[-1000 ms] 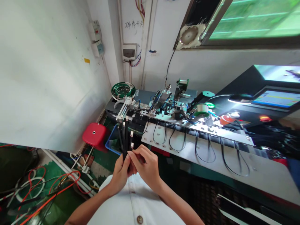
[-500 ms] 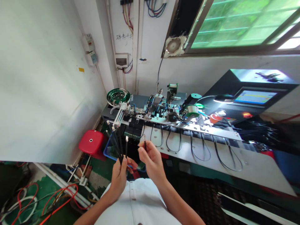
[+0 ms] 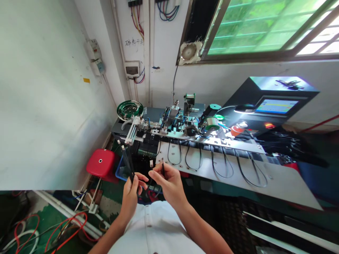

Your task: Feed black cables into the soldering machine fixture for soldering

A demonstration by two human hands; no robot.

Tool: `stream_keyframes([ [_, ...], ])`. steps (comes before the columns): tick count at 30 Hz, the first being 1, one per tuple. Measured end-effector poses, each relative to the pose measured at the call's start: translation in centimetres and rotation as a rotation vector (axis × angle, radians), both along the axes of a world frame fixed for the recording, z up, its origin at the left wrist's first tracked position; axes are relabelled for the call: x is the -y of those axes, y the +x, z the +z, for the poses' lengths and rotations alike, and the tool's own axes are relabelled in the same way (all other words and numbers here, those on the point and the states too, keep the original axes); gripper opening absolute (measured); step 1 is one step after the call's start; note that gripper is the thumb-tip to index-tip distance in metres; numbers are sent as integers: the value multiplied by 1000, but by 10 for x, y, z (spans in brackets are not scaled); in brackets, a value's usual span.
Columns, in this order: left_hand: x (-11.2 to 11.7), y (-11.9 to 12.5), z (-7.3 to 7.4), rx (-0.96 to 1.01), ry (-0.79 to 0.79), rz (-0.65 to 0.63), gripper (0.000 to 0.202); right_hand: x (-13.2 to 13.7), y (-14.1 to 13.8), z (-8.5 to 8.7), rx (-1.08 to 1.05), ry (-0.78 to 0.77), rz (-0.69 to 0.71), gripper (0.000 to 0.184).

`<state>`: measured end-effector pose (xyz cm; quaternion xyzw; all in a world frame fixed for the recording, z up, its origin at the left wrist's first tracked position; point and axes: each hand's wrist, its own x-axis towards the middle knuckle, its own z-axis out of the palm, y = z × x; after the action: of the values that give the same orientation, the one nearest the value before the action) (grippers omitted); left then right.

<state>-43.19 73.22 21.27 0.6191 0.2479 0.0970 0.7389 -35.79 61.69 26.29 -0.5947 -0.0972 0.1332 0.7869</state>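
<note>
Cables [image 3: 128, 161] are in front of your shirt, split across both hands. Left hand [image 3: 130, 192] grips a bunch, outer fingers loose; right hand [image 3: 171, 181] pinches two plugs [image 3: 151, 163]. Blue bin [image 3: 120, 177] just beyond: contents unclear. Green bowl [image 3: 123, 111] past that, contents too small to tell. Versus half a second ago: right hand had one plug, left bunch more ends.

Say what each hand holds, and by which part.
The left hand grips black cables partway below their tips; the right hand pinches other cables close to their tips.
</note>
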Motion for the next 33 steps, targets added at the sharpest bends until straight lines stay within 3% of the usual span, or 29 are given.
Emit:
stream_keyframes([
  [9,0,4,1,29,-111,37,60,2,-3,7,20,-31,-16,29],
  [15,-3,3,-3,57,-41,12,52,1,-1,7,30,-46,-25,28],
  [24,2,0,6,69,40,-18,54,1,-2,4,84,-67,-55,35],
  [33,7,-7,4,80,37,-101,53,-11,18,-14,10,136,-22,37],
])
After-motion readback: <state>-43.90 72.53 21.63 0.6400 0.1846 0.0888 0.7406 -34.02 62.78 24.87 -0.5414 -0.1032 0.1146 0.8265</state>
